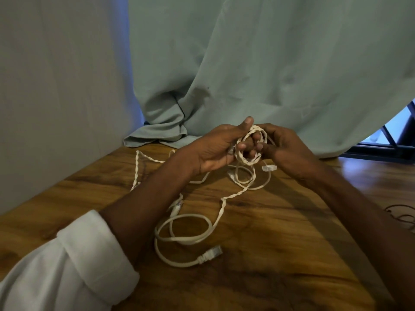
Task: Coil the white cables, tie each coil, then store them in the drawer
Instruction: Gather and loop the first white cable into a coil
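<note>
Holding a small coil [249,145] of twisted white cable above the middle of the wooden table [280,232], near its far edge. Left hand [215,149] curled round the coil, thumb raised, fingers through the loops. Right hand [280,144] pinching the coil's right side with curled fingers. Trailing from the coil, the loose twisted cable [221,209] down onto the table and off toward the left edge. Lying flat nearer the front edge, a smooth white cable [186,240] in loose loops, plug [210,254] at its end. Hanging beyond the far edge, a pale green curtain [269,63]. Rolled white sleeve [74,261] at the front left corner.
</note>
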